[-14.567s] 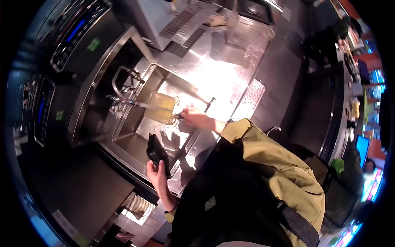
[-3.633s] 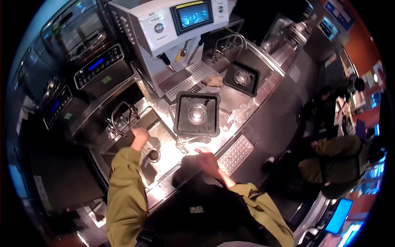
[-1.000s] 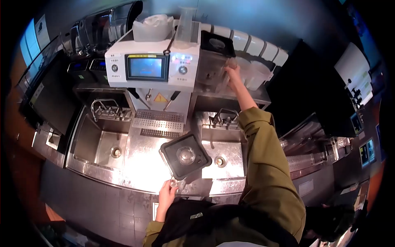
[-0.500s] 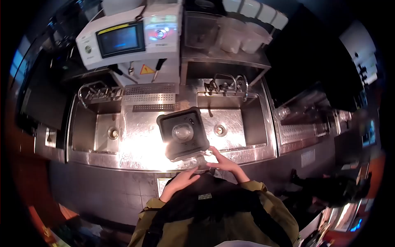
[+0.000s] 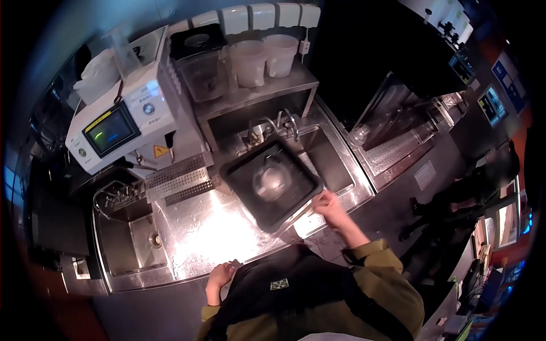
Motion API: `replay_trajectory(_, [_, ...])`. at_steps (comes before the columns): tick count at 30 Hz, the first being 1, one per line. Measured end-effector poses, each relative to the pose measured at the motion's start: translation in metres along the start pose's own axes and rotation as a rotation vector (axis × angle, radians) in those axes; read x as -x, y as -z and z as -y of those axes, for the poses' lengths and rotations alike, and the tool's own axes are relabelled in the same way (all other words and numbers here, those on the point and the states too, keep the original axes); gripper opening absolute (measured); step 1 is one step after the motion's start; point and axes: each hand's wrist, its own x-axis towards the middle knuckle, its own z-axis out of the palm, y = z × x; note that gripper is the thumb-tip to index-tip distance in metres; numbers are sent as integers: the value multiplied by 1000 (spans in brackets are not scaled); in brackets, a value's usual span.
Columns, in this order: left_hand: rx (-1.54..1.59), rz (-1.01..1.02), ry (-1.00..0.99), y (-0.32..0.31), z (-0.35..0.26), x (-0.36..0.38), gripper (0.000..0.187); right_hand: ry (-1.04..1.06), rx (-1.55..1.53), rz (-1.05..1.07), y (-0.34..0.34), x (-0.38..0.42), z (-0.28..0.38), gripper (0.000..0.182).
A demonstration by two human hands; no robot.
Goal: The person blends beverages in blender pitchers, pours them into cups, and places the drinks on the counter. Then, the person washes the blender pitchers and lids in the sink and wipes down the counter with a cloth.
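Observation:
A square, black-topped container (image 5: 244, 181) with a clear round dome (image 5: 272, 181) in its middle is tilted over the counter and partly covers the right sink. My right hand (image 5: 331, 209) is closed on its near right corner; the fingertips are slightly blurred. Down by the counter's front edge, against the dark apron, is my left hand (image 5: 219, 277). Its fingers look curled, and whatever they hold, if anything, cannot be made out. The underside of the container is hidden.
A white machine with a screen (image 5: 111, 129) stands at the back left above perforated drip trays (image 5: 181, 177). The left sink (image 5: 133, 236) and right sink (image 5: 330, 162) flank the steel counter (image 5: 210, 244). White tubs (image 5: 249, 62) stand on a shelf. Another person (image 5: 472, 187) is at right.
The container has moved right, toward the right sink, and turned. My right hand has gone from open beside it to gripping its corner. My left hand has dropped away left, and the view has rotated.

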Motion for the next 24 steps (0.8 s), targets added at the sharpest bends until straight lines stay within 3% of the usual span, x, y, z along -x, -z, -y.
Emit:
replay_trajectory(2, [59,108,6,28,-38,-11,37,149,-68,-43,29,-7,46,19])
replay_trajectory(3, [-4,32,-139,32,-42,-32,38,219,-105,-49,43,-14,65,20])
replay_trajectory(4, [-125,-34,-93,52,-78,-40,41,286,-141,-51,57,-22,84,22])
replay_trajectory(6, [-81,-408,-330,72,-133,-56,36,320,-136,-94,83,-42,124,25])
replay_trajectory(8, [-38,-563,-440,90,-195,-64,33,409,-107,-91,120,-80,143,32])
replay_trajectory(11, [188,-435,-541,81,-240,-76,31,493,-17,-50,167,-152,162,36])
replay_trajectory(12, [221,-314,-475,76,-249,-76,31,525,-22,3,185,-182,164,43])
replay_trajectory(14, [299,-269,-450,59,-255,-77,31,519,-16,5,184,-217,184,51])
replay_trajectory(15, [317,-356,-500,47,-250,-79,32,510,28,67,199,-246,183,59])
replay_trajectory(20, [456,-555,-175,9,-227,-57,30,492,-12,44,197,-333,190,23])
replay_trajectory(24, [567,-651,-13,-16,-204,-35,30,535,-78,61,194,-381,187,22])
